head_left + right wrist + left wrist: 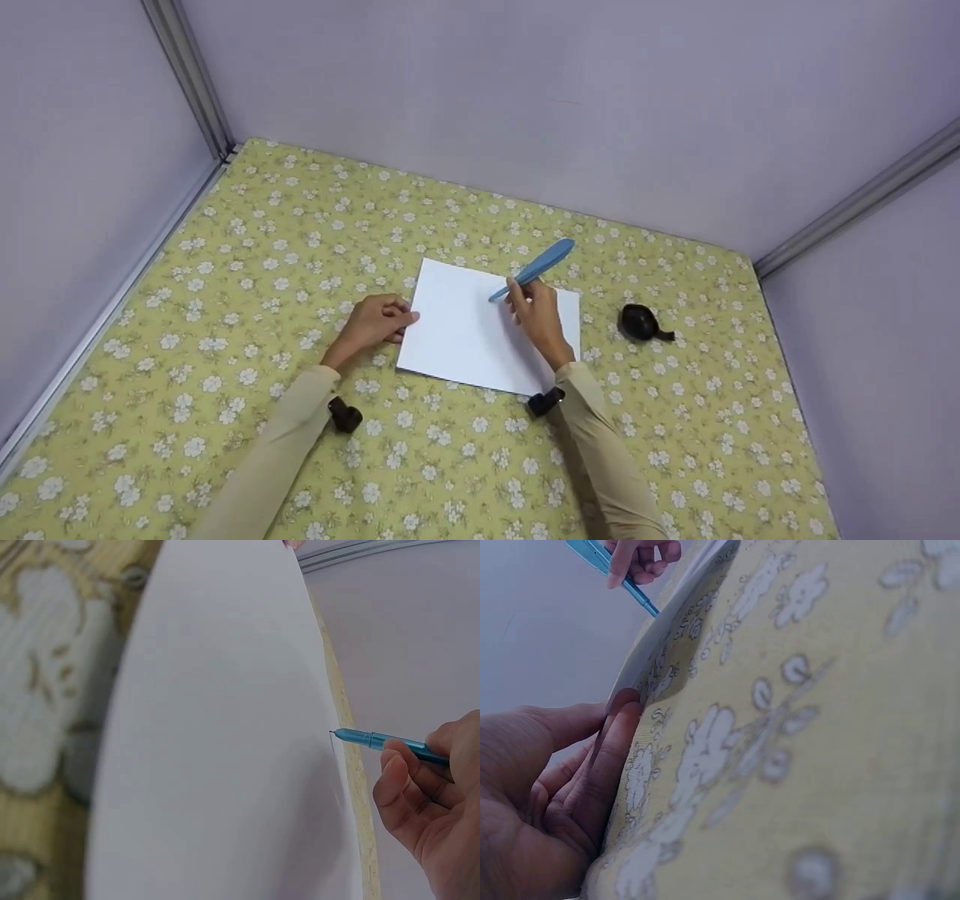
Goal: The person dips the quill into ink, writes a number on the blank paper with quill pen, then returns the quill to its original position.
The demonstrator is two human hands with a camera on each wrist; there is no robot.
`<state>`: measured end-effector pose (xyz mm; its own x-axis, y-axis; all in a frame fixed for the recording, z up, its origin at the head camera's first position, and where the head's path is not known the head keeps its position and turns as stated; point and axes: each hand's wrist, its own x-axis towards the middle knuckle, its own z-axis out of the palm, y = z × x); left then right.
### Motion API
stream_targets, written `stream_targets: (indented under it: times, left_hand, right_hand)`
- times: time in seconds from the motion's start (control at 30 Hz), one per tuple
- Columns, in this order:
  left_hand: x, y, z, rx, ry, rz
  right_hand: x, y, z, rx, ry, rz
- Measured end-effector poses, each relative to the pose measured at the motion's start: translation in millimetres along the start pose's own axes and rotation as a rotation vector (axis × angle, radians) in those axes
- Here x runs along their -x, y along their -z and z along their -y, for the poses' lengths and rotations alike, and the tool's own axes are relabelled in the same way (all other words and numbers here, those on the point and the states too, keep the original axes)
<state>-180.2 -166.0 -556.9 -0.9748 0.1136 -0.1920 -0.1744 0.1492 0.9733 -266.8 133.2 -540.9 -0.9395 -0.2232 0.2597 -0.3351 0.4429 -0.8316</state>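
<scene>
A white sheet of paper [465,322] lies on the flowered cloth, its near edge toward me. My left hand [377,321] pinches the paper's left edge, with the thumb on top and a finger beneath in the left wrist view. In my right hand [538,315] is a blue feather-shaped pen [547,259], gripped near its lower end between thumb and fingers. The feather end leans up to the right. In the right wrist view the pen's fine tip [332,732] is right at the paper's surface, beside a short thin dark line.
Right of the paper sits a small black rounded object [640,322] with a short stem. Yellow cloth with white flowers [300,262] covers the table. Pale panels [480,112] with metal posts enclose its back and sides.
</scene>
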Motion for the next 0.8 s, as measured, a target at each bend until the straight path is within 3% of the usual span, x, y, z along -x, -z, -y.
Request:
stream_targets:
  times: [0.17,0.5,0.8]
  left_hand:
    - [0.7,1.3,0.3,-0.003,-0.025,0.019]
    - [0.0,0.1,0.1,0.077,0.000,0.017]
    - [0.6,-1.1,-0.3,0.046,0.009,-0.001]
  right_hand:
    - [1.6,-0.3,0.5,0.014,-0.008,-0.002]
    - [7.5,0.9,2.2,0.021,-0.002,0.008]
    - [12.0,1.3,2.9,0.032,-0.004,0.033]
